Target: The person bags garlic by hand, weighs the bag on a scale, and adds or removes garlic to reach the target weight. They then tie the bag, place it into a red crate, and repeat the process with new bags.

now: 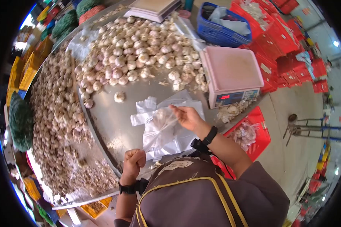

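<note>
A clear plastic bag [161, 130] with pale garlic bulbs inside lies on the metal table in front of me, its film stretched and gathered between my hands. My left hand [134, 162] is closed at the bag's lower left corner. At the bag's upper right, my right hand [188, 118] pinches the film between thumb and fingers. Beneath and around it are flat empty plastic bags [187, 138]. One loose garlic bulb [119, 97] sits to the left, apart from the large garlic pile [129, 53].
A pink-topped scale [235, 70] with a lit display stands at right, beside a blue basket [223, 26]. Another scale [153, 7] is at the back. Smaller bulbs cover the left table section [58, 113]. Bagged garlic lies in a red crate [259, 132]; red crates [274, 41] are stacked beyond.
</note>
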`<state>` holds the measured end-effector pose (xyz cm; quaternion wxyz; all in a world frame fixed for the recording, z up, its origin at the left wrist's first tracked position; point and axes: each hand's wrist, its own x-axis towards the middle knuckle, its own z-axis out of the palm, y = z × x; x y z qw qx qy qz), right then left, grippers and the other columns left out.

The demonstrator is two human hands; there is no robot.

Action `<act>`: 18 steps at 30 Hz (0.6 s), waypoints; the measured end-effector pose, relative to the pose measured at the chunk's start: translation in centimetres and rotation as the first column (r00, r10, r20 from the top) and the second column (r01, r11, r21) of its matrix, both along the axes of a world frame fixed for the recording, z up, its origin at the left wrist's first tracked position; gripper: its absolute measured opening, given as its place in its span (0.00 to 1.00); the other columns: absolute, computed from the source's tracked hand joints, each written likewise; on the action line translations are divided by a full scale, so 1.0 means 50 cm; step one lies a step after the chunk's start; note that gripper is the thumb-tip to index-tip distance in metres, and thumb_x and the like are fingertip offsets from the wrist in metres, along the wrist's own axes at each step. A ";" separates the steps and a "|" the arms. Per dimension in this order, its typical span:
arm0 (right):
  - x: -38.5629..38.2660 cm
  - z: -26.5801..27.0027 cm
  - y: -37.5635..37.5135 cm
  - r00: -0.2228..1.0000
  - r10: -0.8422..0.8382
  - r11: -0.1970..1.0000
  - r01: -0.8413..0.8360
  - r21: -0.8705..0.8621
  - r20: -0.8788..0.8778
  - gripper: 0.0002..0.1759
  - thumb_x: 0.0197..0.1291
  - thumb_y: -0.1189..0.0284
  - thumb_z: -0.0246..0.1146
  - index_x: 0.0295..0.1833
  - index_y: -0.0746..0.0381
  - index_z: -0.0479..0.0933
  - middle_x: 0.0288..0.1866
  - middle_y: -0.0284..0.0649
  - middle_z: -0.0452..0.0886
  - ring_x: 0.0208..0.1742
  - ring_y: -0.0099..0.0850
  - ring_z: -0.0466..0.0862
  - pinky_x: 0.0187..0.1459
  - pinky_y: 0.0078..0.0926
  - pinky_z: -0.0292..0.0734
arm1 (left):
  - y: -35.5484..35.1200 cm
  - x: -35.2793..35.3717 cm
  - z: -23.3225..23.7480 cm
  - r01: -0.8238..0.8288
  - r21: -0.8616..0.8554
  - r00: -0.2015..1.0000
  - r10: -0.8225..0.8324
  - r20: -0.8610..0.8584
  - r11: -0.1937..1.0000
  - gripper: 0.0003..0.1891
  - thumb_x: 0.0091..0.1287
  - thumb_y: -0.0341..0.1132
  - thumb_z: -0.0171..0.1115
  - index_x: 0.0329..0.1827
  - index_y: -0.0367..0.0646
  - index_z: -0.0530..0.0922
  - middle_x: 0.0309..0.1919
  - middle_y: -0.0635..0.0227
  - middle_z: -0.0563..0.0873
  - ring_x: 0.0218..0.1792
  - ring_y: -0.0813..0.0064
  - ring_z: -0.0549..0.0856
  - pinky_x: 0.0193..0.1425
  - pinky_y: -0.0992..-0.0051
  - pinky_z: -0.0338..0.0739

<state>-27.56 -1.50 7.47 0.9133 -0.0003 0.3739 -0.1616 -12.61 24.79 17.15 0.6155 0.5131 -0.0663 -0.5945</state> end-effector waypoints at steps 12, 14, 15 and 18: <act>-0.017 0.124 0.114 0.884 0.411 0.522 -0.430 -0.737 -0.224 0.10 0.66 0.69 0.57 0.38 0.63 0.80 0.29 0.35 0.82 0.32 0.23 0.82 0.39 0.27 0.78 | -0.121 0.002 0.057 0.397 0.132 0.833 -0.417 0.363 0.908 0.24 0.70 0.49 0.58 0.54 0.35 0.79 0.34 0.71 0.83 0.24 0.87 0.73 0.26 0.84 0.65; -0.029 0.061 0.052 0.948 0.282 0.921 -0.311 -0.234 -0.149 0.11 0.65 0.67 0.57 0.37 0.62 0.80 0.27 0.35 0.81 0.29 0.22 0.81 0.34 0.22 0.77 | -0.114 0.006 0.018 0.365 0.249 0.733 -0.442 0.517 0.897 0.17 0.70 0.42 0.60 0.36 0.34 0.81 0.21 0.77 0.78 0.21 0.89 0.66 0.24 0.84 0.60; -0.016 0.100 0.071 0.935 0.268 0.961 -0.239 -0.141 0.234 0.10 0.63 0.66 0.61 0.40 0.61 0.82 0.27 0.33 0.81 0.27 0.20 0.80 0.27 0.15 0.73 | -0.113 0.003 0.024 0.366 0.263 0.727 -0.451 0.517 0.892 0.16 0.70 0.39 0.60 0.29 0.34 0.79 0.19 0.78 0.75 0.21 0.89 0.65 0.24 0.82 0.58; -0.007 0.146 0.102 0.855 0.475 0.756 -0.274 -0.594 0.210 0.10 0.62 0.69 0.64 0.46 0.62 0.81 0.32 0.34 0.83 0.26 0.15 0.77 0.22 0.13 0.67 | -0.095 -0.022 0.051 0.503 0.214 0.566 -0.506 0.651 0.837 0.15 0.60 0.29 0.65 0.18 0.35 0.71 0.12 0.74 0.68 0.18 0.83 0.64 0.23 0.76 0.56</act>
